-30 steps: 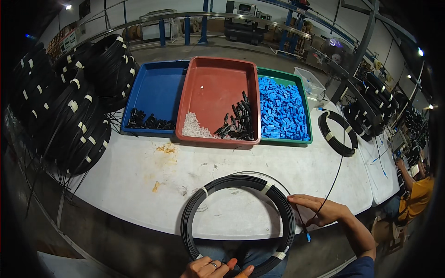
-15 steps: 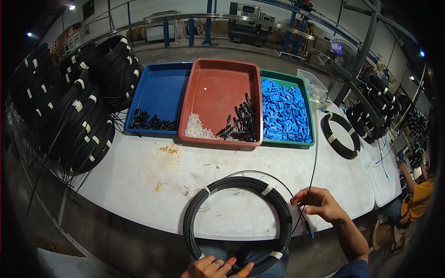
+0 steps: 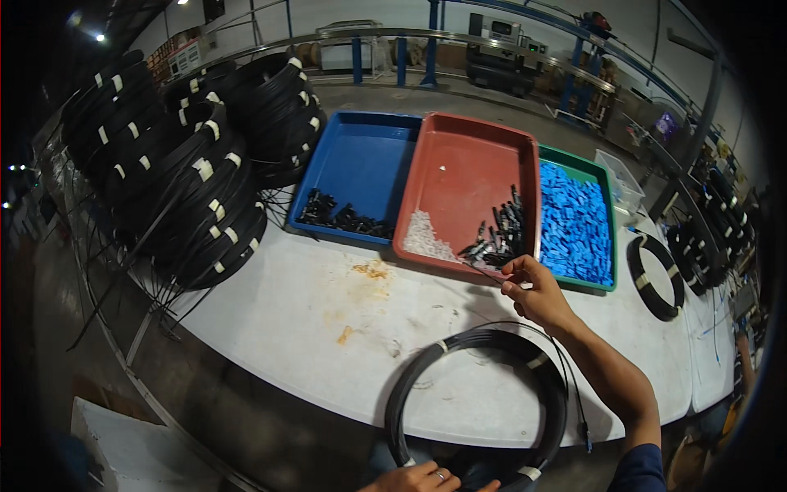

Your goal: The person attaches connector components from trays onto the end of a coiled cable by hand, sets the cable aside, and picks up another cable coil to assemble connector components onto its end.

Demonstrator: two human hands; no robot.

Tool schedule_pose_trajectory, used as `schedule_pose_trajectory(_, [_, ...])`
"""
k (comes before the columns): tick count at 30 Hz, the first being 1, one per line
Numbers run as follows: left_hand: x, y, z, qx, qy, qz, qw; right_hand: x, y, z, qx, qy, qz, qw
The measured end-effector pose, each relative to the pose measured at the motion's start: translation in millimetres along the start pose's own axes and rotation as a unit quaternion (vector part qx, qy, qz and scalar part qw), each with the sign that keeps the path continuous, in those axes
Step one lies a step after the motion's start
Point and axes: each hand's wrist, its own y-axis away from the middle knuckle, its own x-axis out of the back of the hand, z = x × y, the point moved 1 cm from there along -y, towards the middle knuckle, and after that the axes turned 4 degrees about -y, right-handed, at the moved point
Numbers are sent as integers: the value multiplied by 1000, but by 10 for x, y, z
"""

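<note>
Coil of thin black cable lying on the white table at its near edge, bound by pale tape bands; probably light, springy and prone to unwinding, so best gripped at a band. Left hand clasps the near rim; right hand pinches the free end beside the red tray. Blue tray, green tray and stacked coils carry no legible labels.
</note>
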Motion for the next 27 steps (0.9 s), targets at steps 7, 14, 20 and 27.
schedule_pose_trajectory(7, [168,102,-273,-80,303,-52,948,-613,-183,-108,96,133,-41,986])
schedule_pose_trajectory(14, [732,13,-2185,42,71,31,996,-718,-93,-121,212,203,-56,954])
schedule_pose_trajectory(20, [633,299,-3845,224,-55,-57,971,-744,-174,-89,217,161,-109,957])
schedule_pose_trajectory(27, [304,72,-4417,247,-46,-80,965,-733,-258,-117,236,123,-155,951])
